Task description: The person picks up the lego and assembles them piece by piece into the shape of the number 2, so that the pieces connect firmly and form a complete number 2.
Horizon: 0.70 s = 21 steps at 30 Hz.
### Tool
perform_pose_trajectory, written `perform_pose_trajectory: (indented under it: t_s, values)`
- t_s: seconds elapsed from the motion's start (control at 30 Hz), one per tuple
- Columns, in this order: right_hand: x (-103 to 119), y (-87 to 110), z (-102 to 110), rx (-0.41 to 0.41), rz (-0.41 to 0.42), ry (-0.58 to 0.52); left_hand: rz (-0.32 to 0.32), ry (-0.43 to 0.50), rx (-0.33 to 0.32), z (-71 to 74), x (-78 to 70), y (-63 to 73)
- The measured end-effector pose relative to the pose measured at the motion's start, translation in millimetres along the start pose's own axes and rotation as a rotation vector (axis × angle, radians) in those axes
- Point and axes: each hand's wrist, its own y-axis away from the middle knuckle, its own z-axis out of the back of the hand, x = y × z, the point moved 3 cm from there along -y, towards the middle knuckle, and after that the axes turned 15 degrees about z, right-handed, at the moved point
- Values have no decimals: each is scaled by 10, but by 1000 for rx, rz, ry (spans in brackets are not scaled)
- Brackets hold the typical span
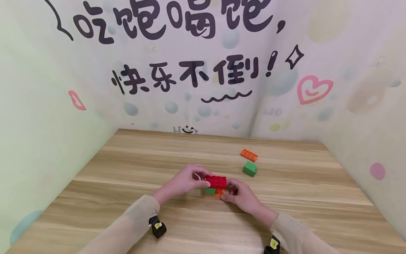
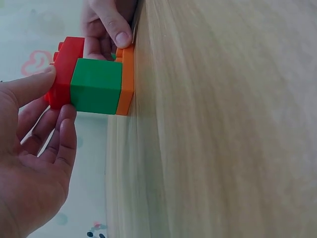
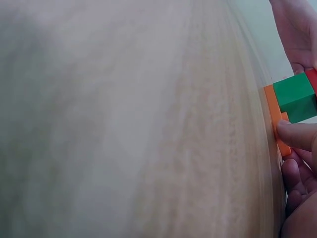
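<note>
Wood-grain table [image 1: 114,169], pale printed wall [image 1: 152,111] behind it on the far side, black lettering [image 1: 191,64] across the wall, pink heart [image 1: 299,92] to the right. Person in beige sleeves [image 1: 127,222] works from the near side, both hands near the table's middle.

Left hand [image 1: 185,181]: pinching the left end of a red brick [image 1: 217,182], thumb on one side and fingertips across from it, gap only as wide as the brick. Red brick sits studs up over a green brick [image 1: 210,191]; can't tell if it's pressed fully home. Green brick stands on the left part of a thin orange plate [image 2: 127,84], and that plate is down at the tabletop.

Right hand [image 1: 243,197]: pinching the orange plate's right end, thumb on top, fingers curled in at the end, tips close together. Whether the index finger also touches the red brick isn't clear.

Far right of the stack, well apart from both hands: loose green block [image 1: 250,169] on the table, and a loose orange piece [image 1: 248,155] just beyond it, slightly farther back. Black wrist camera [image 1: 158,229] under the left cuff.
</note>
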Motion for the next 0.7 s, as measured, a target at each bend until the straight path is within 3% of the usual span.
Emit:
perform_pose_trajectory:
  t_s: [0.7]
  values:
    - [-2, -8, 13, 9, 1, -17, -10, 53, 4, -21, 85, -10]
